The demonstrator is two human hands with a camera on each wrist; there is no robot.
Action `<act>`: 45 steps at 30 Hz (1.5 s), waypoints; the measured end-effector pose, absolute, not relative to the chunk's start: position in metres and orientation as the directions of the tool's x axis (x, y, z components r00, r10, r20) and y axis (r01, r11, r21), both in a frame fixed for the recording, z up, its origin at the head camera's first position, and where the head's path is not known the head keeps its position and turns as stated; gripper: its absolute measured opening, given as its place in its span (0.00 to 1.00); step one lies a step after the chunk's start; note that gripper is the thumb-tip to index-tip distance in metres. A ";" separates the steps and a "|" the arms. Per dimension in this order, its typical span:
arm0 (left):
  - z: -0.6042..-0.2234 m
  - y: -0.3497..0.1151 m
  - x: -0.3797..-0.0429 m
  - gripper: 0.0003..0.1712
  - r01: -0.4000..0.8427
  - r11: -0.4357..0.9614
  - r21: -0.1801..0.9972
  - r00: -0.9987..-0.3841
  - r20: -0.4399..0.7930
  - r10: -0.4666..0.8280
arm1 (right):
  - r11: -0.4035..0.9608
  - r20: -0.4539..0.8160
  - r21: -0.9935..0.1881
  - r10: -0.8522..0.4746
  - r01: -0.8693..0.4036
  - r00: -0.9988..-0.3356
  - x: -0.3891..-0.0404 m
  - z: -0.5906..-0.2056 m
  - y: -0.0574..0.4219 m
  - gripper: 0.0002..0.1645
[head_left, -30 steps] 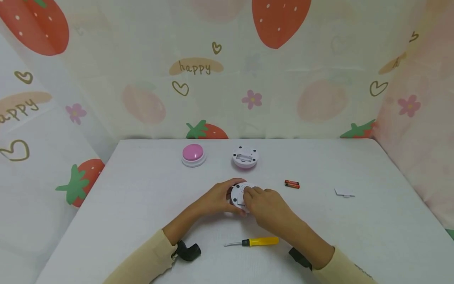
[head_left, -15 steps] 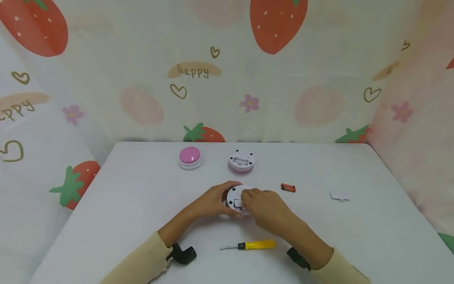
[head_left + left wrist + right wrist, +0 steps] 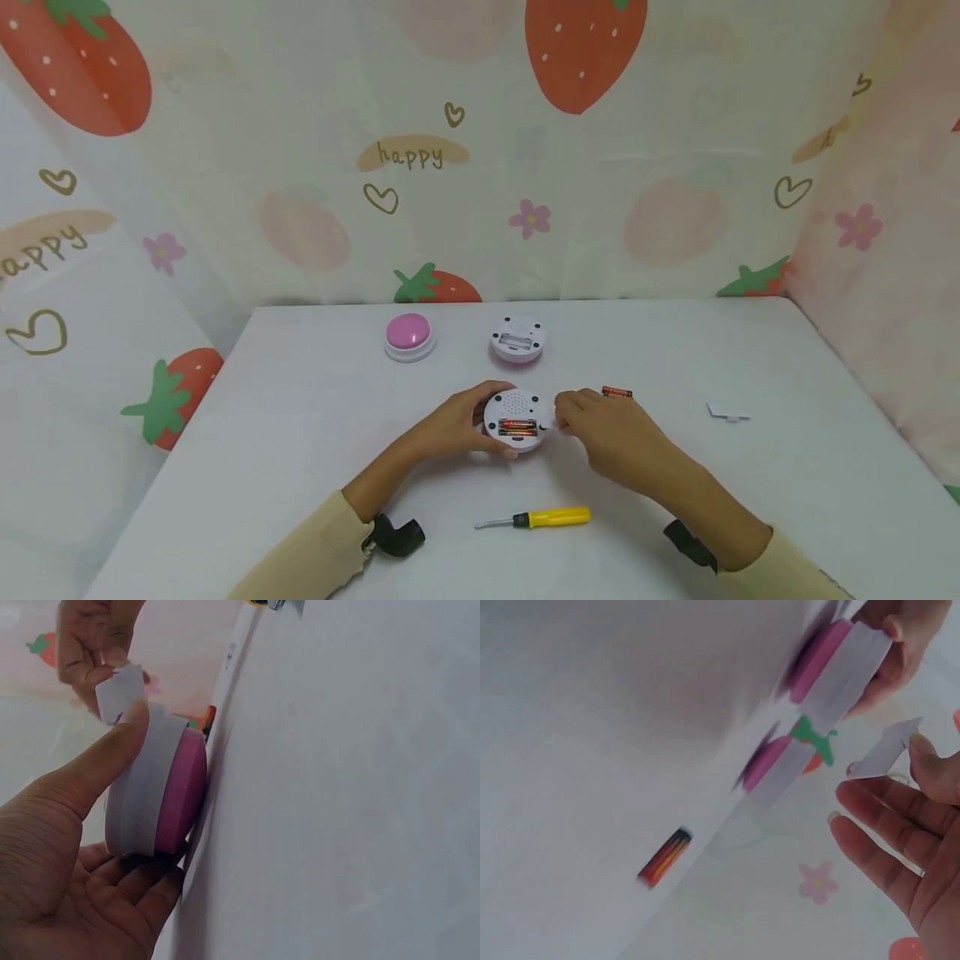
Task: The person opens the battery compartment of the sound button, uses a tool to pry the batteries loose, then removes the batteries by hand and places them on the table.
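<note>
In the head view my left hand (image 3: 453,425) grips a round white push-button light (image 3: 516,403) by its sides, underside up. Two red batteries (image 3: 517,428) show in its uncovered battery compartment. The left wrist view shows its pink dome (image 3: 184,791) facing down towards the table, the thumb on the white base. My right hand (image 3: 618,432), just right of the device, pinches a small white battery cover (image 3: 120,693) between thumb and fingers. In the right wrist view this cover (image 3: 885,752) is apart from the base, and the other fingers are extended.
Behind the hands stand a pink-topped button (image 3: 408,333) and an upturned one (image 3: 517,340) with a bare battery compartment. Loose red batteries (image 3: 617,392) lie partly behind the right hand. Another white cover (image 3: 727,412) lies at right. A yellow-handled screwdriver (image 3: 555,517) lies in front.
My right hand has drawn back to the right with the battery cover, uncovering the batteries in the compartment. The left hand keeps its grip on the device. The head view has shifted slightly.
</note>
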State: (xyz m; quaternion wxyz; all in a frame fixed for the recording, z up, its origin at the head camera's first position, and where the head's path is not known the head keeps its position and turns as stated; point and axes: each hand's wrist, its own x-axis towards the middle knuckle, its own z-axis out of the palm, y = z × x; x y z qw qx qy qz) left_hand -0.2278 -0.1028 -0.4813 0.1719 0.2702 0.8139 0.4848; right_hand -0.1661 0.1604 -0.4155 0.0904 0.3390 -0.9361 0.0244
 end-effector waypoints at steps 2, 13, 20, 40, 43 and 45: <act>-0.482 -0.102 -0.228 0.52 0.270 0.387 0.882 -0.796 -0.022 0.605 | 0.776 0.194 0.037 -0.624 -0.630 -0.757 -0.165 -0.415 0.171 0.13; -0.481 -0.103 -0.229 0.51 0.260 0.397 0.880 -0.792 -0.041 0.609 | 0.794 0.305 -0.008 -0.578 -0.608 -0.757 -0.152 -0.419 0.233 0.13; -0.480 -0.106 -0.228 0.52 0.244 0.392 0.887 -0.793 -0.051 0.607 | 0.787 0.419 -0.034 -0.548 -0.616 -0.724 -0.151 -0.428 0.274 0.18; -0.477 -0.104 -0.225 0.52 0.231 0.399 0.888 -0.787 -0.071 0.613 | 0.864 0.236 -0.084 -0.466 -0.496 -0.853 -0.150 -0.449 0.340 0.22; -0.478 -0.105 -0.225 0.52 0.222 0.400 0.889 -0.790 -0.077 0.608 | 0.873 0.178 -0.073 -0.464 -0.482 -0.868 -0.152 -0.447 0.341 0.21; -0.477 -0.106 -0.225 0.52 0.218 0.402 0.889 -0.792 -0.079 0.605 | 0.876 0.154 -0.059 -0.466 -0.479 -0.871 -0.153 -0.446 0.342 0.21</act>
